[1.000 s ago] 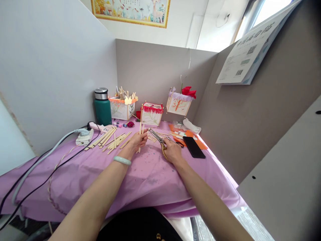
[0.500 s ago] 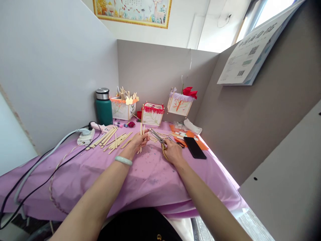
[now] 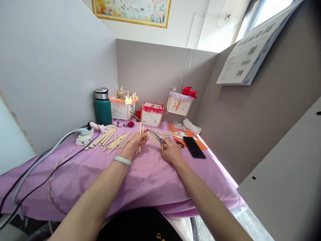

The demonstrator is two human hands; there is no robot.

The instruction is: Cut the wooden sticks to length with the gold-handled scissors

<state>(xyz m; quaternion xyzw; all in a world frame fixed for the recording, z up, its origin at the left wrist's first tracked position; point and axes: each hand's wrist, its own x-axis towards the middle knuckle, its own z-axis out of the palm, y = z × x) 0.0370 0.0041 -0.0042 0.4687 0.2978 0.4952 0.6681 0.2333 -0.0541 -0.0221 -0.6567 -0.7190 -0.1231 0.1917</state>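
Two pale wooden sticks (image 3: 140, 129) stand nearly upright in my left hand (image 3: 139, 141), its fingers closed round them. My right hand (image 3: 172, 150) grips the gold handles of a pair of scissors (image 3: 157, 136). The blades point up and left, their tips close to my left fingertips; whether they touch anything there is too small to tell. More wooden sticks (image 3: 106, 136) lie in a loose spread left of my left hand. Small cut bits (image 3: 152, 139) are scattered beneath the blades.
A green bottle (image 3: 103, 108) and decorated paper boxes (image 3: 151, 114) line the back; one box (image 3: 180, 103) hangs at the right. A black phone (image 3: 194, 147) lies on orange paper (image 3: 203, 146). Cables run from a power strip (image 3: 84, 137) along the left of the purple cloth (image 3: 150, 187).
The whole view has shifted very slightly. Both hands keep nearly the same pose, with the sticks and scissors still held.
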